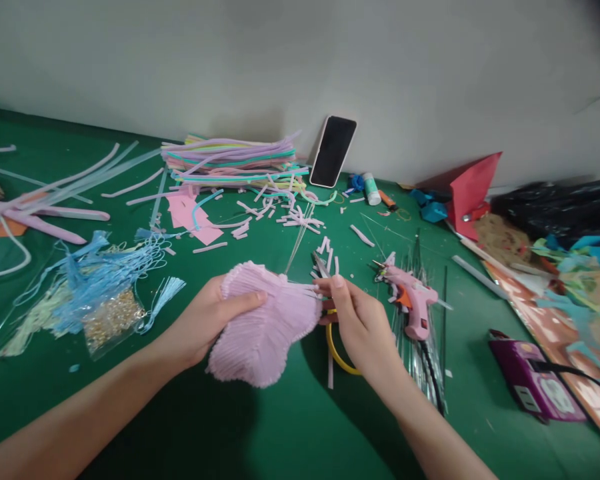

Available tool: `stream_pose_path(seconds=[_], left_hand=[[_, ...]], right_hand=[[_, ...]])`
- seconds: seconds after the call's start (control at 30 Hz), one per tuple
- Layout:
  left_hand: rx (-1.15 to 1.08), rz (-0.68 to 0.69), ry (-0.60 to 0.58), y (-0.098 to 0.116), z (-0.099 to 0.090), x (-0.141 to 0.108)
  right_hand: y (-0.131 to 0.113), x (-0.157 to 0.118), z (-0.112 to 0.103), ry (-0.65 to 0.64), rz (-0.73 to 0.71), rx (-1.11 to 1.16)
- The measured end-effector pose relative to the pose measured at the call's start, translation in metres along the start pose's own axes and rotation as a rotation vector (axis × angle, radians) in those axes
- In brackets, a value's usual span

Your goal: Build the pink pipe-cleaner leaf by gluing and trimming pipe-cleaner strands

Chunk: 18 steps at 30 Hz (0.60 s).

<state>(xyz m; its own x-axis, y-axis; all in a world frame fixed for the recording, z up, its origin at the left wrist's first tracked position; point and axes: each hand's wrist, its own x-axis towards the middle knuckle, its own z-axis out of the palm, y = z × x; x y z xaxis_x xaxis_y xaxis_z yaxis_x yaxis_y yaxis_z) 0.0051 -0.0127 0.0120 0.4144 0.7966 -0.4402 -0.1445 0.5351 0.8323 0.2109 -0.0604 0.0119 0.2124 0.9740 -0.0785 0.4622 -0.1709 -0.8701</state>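
A pale pink, ribbed, lobed piece made of rows of fuzzy pipe cleaners (253,340) is held up over the table. My left hand (213,320) grips its left side, thumb on top and fingers underneath. At its right edge, my right hand (357,313) has thumb and fingers closed on the piece's upper right part. Thin bare wires (300,243) stick out from its top middle, pointing away from me. Scissors with a yellow handle (337,353) are partly hidden behind my right hand; their blades show above it.
A pink glue gun (417,307) lies right, over clear strips. Bundled pipe cleaners (230,160), cut bits and a propped phone (333,152) are at the back. Blue tassels (105,273) and a bag of gold beads (113,319) lie left. A purple device (535,380) sits far right.
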Motion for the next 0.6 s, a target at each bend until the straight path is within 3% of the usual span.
stream_pose_path(seconds=[0.3,0.6], left_hand=[[0.089,-0.006,0.014,0.001,0.001,-0.002],[0.048,-0.028,0.04,-0.002,0.001,0.003]], right_hand=[[-0.007,0.007,0.001,0.027,-0.006,-0.141],[0.003,0.016,-0.003,-0.134,0.14,0.301]])
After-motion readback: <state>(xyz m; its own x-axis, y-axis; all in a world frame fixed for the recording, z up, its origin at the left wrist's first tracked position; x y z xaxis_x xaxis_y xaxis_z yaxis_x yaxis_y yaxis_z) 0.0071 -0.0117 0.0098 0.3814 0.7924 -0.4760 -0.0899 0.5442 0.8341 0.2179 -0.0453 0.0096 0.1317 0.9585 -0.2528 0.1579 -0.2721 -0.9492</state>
